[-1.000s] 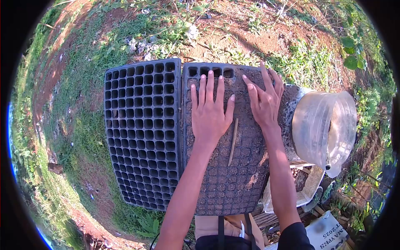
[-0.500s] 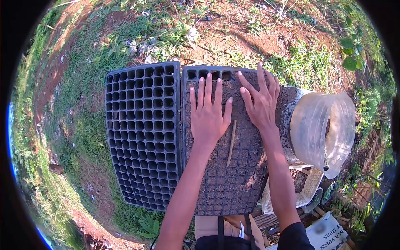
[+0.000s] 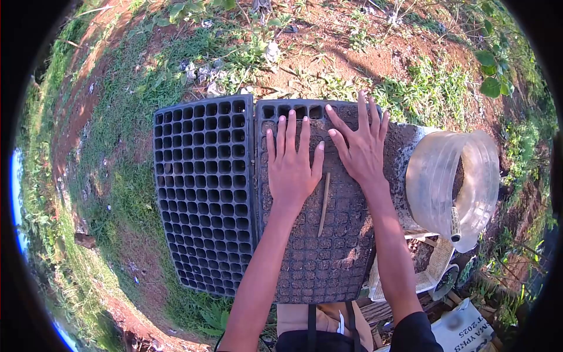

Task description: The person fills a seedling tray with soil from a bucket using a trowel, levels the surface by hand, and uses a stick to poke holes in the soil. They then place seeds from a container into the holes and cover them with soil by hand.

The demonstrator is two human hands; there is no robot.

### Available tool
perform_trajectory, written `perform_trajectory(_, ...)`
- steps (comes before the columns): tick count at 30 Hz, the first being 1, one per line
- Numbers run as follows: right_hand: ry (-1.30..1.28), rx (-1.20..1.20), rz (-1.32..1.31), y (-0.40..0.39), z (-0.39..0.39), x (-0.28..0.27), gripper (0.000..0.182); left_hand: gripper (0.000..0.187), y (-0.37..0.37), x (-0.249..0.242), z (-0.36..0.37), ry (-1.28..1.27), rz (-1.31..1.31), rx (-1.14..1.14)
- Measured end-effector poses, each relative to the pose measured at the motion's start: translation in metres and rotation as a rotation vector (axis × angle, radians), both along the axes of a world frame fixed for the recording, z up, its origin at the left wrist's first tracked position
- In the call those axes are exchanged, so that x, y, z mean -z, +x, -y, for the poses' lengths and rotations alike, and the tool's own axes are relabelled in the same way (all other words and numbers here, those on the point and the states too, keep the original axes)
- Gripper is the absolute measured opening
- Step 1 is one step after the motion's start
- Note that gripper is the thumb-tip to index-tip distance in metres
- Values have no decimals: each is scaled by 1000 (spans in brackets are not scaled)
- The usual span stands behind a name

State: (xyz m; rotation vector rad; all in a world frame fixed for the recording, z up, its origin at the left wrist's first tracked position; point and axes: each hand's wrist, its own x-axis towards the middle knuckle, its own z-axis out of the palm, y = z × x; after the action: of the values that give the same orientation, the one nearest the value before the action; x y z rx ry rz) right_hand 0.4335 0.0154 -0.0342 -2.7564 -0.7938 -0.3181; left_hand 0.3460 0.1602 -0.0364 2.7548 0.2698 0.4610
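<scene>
Both palms face down over the far end of a black seedling tray (image 3: 316, 264) whose cells are mostly filled with dark soil. My left hand (image 3: 291, 176) lies flat on the soil with its fingers extended, tips near the unfilled cells of the far row. To its right, my right hand (image 3: 363, 152) rests with fingers spread, close to the tray's far right corner. Neither hand holds anything. Between my forearms a thin wooden stick (image 3: 324, 204) lies lengthwise on the soil.
An unfilled black seedling tray (image 3: 205, 193) stands directly left of the filled one. On the right are a translucent plastic container (image 3: 434, 182), a pale mesh basket (image 3: 440, 264) and a printed white sack (image 3: 463, 328). Grass and red soil surround everything.
My right hand has shifted slightly left and its fingers sit a little differently. My left hand stays nearly in place; the whole view has moved slightly.
</scene>
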Motion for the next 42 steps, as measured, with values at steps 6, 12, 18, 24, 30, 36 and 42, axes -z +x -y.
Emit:
perform_trajectory(6,239,-48,-49,1,7,0,46,55,1,-2,0,14,-5,-1)
perform_trajectory(12,609,-8,-247,-79,45,-38,39,56,-1,0,-1,-2,5,12)
perform_trajectory(18,704,299,-649,-214,99,-55,25,55,-2,3,-5,-144,27,30)
perform_trajectory(24,588,326,-185,-261,135,-110,35,30,-71,-41,-18,-440,118,80)
perform_trajectory(30,330,604,103,-172,179,-182,27,28,-188,-74,-14,-993,-11,-272)
perform_trajectory(36,-57,646,-732,-77,219,-118,61,48,-255,-61,-6,-1028,-135,-351)
perform_trajectory(42,72,687,-639,-62,240,-68,65,42,-268,-73,-8,-960,-231,-246)
